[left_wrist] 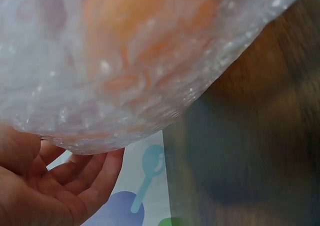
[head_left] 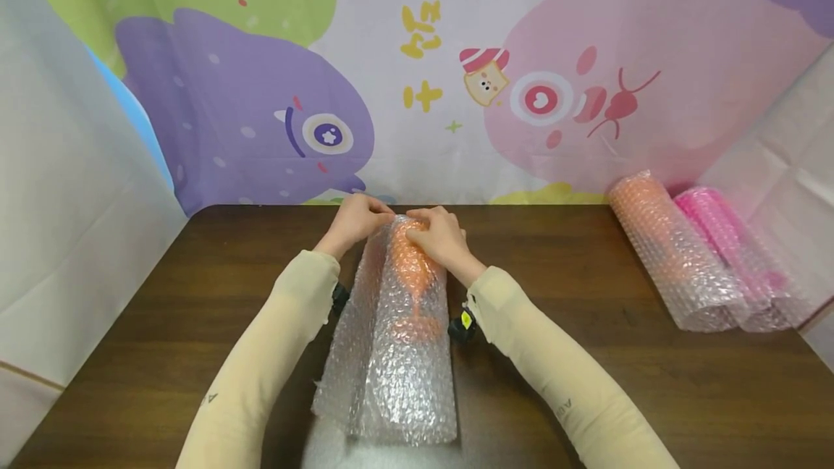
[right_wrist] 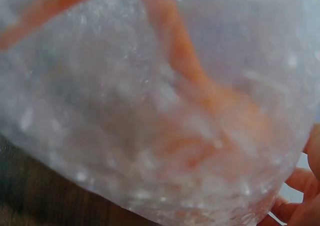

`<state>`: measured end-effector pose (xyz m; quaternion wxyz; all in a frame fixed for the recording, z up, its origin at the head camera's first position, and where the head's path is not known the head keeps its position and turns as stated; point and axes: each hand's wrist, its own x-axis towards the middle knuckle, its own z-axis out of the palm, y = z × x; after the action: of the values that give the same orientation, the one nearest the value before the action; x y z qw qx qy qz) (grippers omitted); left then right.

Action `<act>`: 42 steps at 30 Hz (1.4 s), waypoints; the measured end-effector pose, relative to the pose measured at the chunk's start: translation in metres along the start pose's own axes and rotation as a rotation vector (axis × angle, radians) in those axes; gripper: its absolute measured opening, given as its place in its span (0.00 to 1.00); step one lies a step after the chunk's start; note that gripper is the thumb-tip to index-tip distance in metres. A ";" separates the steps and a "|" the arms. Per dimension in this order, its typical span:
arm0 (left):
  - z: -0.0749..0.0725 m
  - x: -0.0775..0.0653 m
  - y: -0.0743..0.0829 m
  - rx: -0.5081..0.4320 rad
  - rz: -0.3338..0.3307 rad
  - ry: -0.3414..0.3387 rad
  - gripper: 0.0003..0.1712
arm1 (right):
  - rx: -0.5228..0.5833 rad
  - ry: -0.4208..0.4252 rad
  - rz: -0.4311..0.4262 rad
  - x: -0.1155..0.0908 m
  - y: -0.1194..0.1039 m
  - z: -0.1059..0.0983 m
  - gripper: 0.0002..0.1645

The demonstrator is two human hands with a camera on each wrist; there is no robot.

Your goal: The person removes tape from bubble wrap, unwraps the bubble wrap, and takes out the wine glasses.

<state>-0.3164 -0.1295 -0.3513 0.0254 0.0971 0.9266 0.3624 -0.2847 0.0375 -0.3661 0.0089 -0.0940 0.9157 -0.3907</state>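
Note:
An orange goblet (head_left: 412, 266), with a bowl, a thin stem and a foot, lies inside a roll of clear bubble wrap (head_left: 410, 389) on the table. My left hand (head_left: 361, 221) pinches the wrap's far left edge between thumb and fingers. At the far end of the roll, my right hand (head_left: 444, 237) grips it, thumb on top over the orange bowl. In the left wrist view the left fingers (left_wrist: 102, 178) meet the edge of the wrap. The right wrist view is filled mostly by the wrap, with the right fingers (right_wrist: 300, 186) at its edge.
Two more bubble-wrapped rolls, an orange one (head_left: 671, 252) and a pink one (head_left: 736, 252), lie side by side on the right of the dark wooden table (head_left: 547, 295). A printed cloth (head_left: 423, 143) hangs along the back edge. A loose flap (head_left: 345, 360) of wrap extends left of the roll.

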 end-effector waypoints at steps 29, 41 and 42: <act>0.006 -0.003 -0.011 0.009 0.005 0.072 0.12 | 0.012 0.059 -0.041 -0.002 0.007 0.009 0.32; 0.003 -0.005 -0.015 0.012 0.009 0.099 0.12 | 0.045 0.072 -0.021 -0.003 0.008 0.010 0.32; 0.003 -0.005 -0.016 0.009 0.005 0.097 0.12 | 0.048 0.071 -0.020 -0.003 0.008 0.010 0.32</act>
<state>-0.3138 -0.1402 -0.3644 -0.0212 0.0820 0.9280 0.3627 -0.2820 0.0361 -0.3794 -0.0256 -0.0890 0.9047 -0.4159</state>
